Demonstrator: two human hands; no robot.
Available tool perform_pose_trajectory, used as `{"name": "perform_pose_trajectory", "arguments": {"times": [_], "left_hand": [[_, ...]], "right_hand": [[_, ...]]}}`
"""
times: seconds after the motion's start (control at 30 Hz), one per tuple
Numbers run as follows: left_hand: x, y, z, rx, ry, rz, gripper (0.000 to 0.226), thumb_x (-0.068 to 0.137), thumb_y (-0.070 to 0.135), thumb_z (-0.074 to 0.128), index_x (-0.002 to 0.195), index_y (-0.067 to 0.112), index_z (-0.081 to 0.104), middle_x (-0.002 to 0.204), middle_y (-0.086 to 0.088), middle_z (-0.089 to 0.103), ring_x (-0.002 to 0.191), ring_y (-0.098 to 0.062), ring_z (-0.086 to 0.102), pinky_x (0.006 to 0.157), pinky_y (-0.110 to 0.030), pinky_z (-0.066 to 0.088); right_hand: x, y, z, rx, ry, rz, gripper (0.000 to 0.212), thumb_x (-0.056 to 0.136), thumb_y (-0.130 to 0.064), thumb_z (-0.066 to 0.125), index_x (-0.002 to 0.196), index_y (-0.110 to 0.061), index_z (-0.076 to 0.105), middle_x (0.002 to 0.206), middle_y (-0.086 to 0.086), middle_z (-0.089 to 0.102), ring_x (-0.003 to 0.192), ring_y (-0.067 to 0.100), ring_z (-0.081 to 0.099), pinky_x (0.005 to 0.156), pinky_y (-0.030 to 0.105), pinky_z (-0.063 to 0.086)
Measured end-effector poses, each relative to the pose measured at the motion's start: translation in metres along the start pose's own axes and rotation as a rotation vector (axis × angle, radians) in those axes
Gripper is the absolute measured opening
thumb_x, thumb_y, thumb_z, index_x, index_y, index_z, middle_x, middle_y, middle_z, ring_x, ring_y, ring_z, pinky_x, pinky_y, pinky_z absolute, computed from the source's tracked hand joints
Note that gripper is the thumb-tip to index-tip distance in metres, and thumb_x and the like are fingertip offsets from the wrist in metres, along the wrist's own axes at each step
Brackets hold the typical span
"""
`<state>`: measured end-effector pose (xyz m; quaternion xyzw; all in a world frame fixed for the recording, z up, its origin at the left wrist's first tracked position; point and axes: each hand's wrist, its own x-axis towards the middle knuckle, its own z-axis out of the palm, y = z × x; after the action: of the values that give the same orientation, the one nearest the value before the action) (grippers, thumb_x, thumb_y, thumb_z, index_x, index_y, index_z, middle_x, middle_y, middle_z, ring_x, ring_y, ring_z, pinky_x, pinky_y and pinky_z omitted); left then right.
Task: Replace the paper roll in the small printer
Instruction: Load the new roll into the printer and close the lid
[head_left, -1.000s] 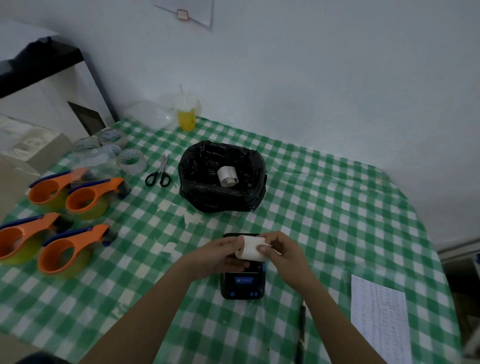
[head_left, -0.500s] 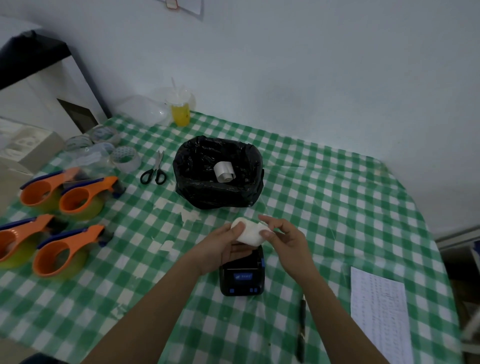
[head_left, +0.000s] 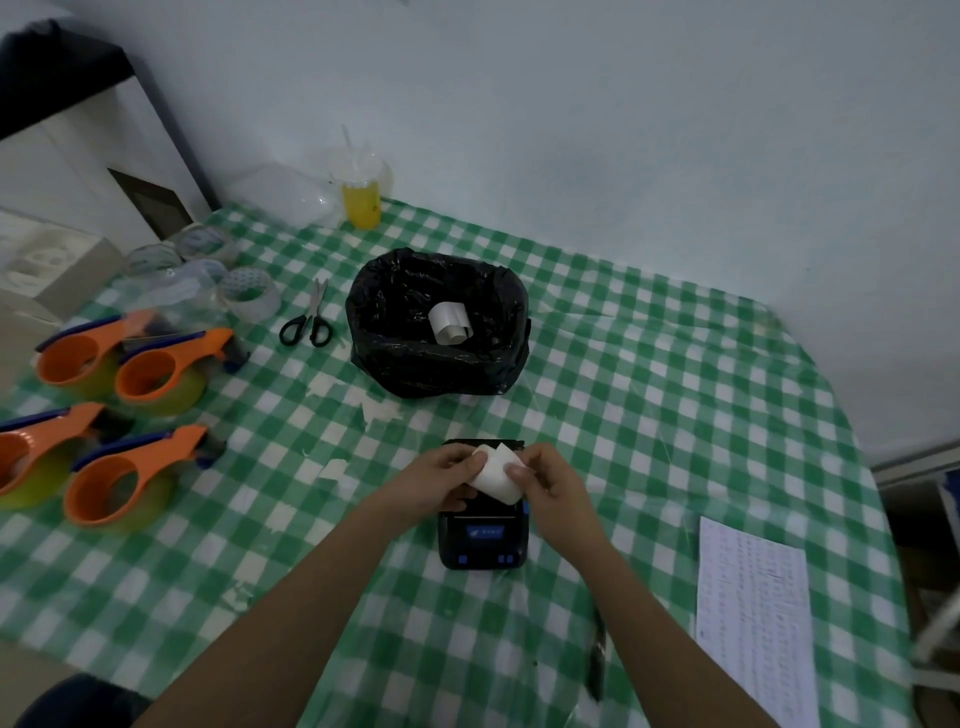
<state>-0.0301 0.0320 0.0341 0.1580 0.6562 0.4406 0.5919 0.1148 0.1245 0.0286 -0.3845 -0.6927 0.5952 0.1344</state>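
A small black printer (head_left: 483, 540) with a blue-lit front lies on the green checked tablecloth, its far end open under my hands. Just above that open end I hold a white paper roll (head_left: 496, 475). My left hand (head_left: 441, 480) grips its left side and my right hand (head_left: 550, 480) pinches its right side, with a loose paper flap sticking up between the thumbs. Another white paper roll (head_left: 449, 323) lies inside a bin lined with a black bag (head_left: 395, 332) beyond the printer.
Black scissors (head_left: 307, 322) lie left of the bin. Several orange tape dispensers (head_left: 124, 467) and clear tape rolls (head_left: 249, 293) fill the left side. A yellow drink cup (head_left: 361, 195) stands at the back. A printed sheet (head_left: 753, 618) and a dark pen (head_left: 596, 660) lie at the right.
The roll has been turned between my hands and a loose paper flap now stands out from it. Both hands stay over the printer's open end. The view has tilted slightly.
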Motion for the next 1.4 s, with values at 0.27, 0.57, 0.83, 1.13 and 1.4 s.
{"name": "perform_pose_trajectory", "arguments": {"times": [0.27,0.57,0.83,1.13,1.4], "left_hand": [[0.018,-0.029,-0.004,0.406,0.447,0.168,0.019,0.087,0.023,0.059,0.101,0.01,0.059,0.102,-0.007,0.061,0.087,-0.019,0.059,0.079,-0.033,0.051],[0.024,-0.036,-0.017,0.799,0.475,0.475,0.037,0.089,0.014,0.055,0.126,0.015,0.053,0.125,-0.009,0.053,0.115,-0.026,0.048,0.098,-0.034,0.042],[0.031,-0.029,-0.017,0.83,0.424,0.468,0.029,0.091,0.014,0.051,0.118,0.014,0.059,0.116,-0.008,0.059,0.107,-0.026,0.054,0.092,-0.041,0.048],[0.019,-0.031,-0.015,0.958,0.371,0.479,0.02,0.088,0.015,0.055,0.106,0.012,0.062,0.115,-0.005,0.059,0.107,-0.022,0.053,0.084,-0.035,0.05],[0.007,-0.055,-0.01,1.09,0.213,0.461,0.02,0.087,0.009,0.053,0.103,0.004,0.064,0.126,-0.008,0.058,0.113,-0.026,0.054,0.088,-0.039,0.051]], "right_hand": [[0.004,0.037,0.025,-0.413,0.046,-0.119,0.008,0.095,-0.007,0.044,0.088,-0.006,0.047,0.079,-0.004,0.051,0.07,-0.004,0.053,0.064,0.007,0.04],[0.019,0.062,0.031,-0.799,-0.05,-0.413,0.009,0.081,-0.013,0.048,0.077,-0.014,0.04,0.078,0.01,0.063,0.066,0.027,0.058,0.049,0.025,0.036],[0.025,0.071,0.015,-1.038,-0.079,-0.475,0.021,0.08,-0.021,0.05,0.067,-0.016,0.066,0.098,0.002,0.076,0.103,0.023,0.067,0.095,0.053,0.048],[0.0,0.073,0.024,-1.127,0.044,-0.515,0.027,0.055,-0.016,0.083,0.078,-0.022,0.07,0.08,-0.002,0.064,0.079,0.015,0.038,0.062,0.026,0.047],[-0.006,0.07,0.016,-1.1,0.018,-0.559,0.02,0.061,-0.015,0.081,0.073,-0.023,0.066,0.072,-0.006,0.066,0.072,0.016,0.056,0.068,0.024,0.032]]}}
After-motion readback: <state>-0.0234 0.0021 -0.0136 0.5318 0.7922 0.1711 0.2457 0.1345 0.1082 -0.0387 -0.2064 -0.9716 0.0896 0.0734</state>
